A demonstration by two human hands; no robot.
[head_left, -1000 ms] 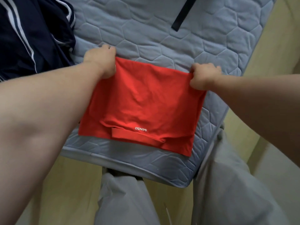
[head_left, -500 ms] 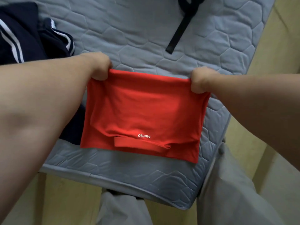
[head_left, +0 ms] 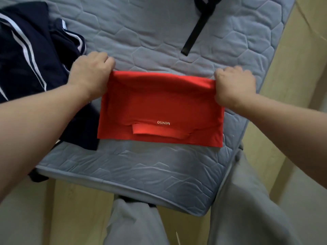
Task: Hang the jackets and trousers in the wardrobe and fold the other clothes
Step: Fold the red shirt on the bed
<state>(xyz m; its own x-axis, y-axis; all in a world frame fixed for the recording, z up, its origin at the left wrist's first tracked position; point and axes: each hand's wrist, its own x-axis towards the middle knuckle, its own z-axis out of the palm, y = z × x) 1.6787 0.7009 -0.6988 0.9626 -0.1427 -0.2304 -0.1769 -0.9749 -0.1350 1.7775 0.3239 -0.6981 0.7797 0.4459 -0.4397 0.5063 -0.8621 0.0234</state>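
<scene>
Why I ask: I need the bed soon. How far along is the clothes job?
Done: the red garment lies folded over on the mattress. In hand: the left hand and right hand each grip a far corner of it. Left: the navy striped garment lies crumpled beside it, unfolded; no wardrobe or hung clothes show.

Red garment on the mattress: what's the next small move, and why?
Probably fold the far edge over to the near edge: left hand and right hand each grip a far corner, and the red garment lies flat on the mattress.
</scene>
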